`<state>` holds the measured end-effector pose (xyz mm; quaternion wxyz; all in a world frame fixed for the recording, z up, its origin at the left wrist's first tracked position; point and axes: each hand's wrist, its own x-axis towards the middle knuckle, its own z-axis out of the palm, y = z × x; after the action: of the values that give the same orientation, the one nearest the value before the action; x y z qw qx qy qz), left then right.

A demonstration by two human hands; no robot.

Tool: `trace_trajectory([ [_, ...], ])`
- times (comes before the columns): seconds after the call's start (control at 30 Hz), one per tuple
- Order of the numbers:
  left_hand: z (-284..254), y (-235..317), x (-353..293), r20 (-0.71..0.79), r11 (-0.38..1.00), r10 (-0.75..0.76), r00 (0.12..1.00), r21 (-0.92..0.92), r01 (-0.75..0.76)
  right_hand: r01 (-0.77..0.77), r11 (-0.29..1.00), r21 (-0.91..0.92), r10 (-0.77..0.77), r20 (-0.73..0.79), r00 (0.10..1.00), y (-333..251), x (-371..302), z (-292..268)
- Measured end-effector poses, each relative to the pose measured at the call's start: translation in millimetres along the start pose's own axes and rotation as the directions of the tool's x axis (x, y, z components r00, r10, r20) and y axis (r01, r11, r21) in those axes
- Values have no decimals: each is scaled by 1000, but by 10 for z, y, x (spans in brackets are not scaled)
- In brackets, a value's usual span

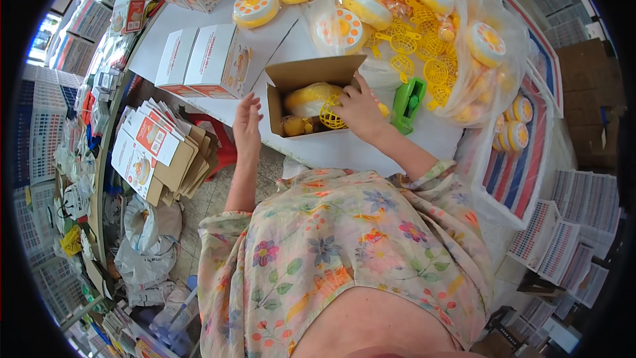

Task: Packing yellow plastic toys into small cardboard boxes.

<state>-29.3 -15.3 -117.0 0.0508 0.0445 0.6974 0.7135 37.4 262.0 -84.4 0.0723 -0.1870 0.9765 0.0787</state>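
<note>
An open cardboard box (317, 74) stands on the white table in front of me with its flap up. Inside lie a yellow, plastic-wrapped round toy (306, 101) and smaller yellow pieces (297, 125). My right hand (360, 111) reaches over the box's right side, fingers closed on a small yellow mesh scoop (331, 113) at the front of the box. Just left of the box, my left hand (248, 124) is raised with fingers stretched out, holding nothing. A green tape dispenser (407, 105) stands to the right of the box.
Two closed white-and-orange boxes (216, 59) stand at the left, with more stacked behind. Yellow mesh scoops (434, 73) and round toys (256, 6) spread over the back and right, partly in a clear bag (513, 73). Flat cartons (159, 152) are piled beside a red stool (224, 148).
</note>
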Motion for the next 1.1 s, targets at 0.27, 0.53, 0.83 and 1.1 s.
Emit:
trace_trajectory([
  [0.27, 387, -212, -159, 92, 994, 28, 995, 103, -38, 236, -96, 967, 725, -95, 683, 303, -79, 524],
  [0.53, 732, -277, -140, 133, 448, 34, 991, 884, -134, -216, 515, 829, 589, -160, 792, -176, -1, 964],
  [0.83, 828, -269, -128, 87, 72, -4, 996, 994, -87, -353, 680, 643, 544, -119, 831, -209, -1, 815],
  [1.1, 509, -679, 215, 26, 952, -296, 955, 91, 292, -123, 407, 905, 528, -123, 840, -110, -37, 887],
])
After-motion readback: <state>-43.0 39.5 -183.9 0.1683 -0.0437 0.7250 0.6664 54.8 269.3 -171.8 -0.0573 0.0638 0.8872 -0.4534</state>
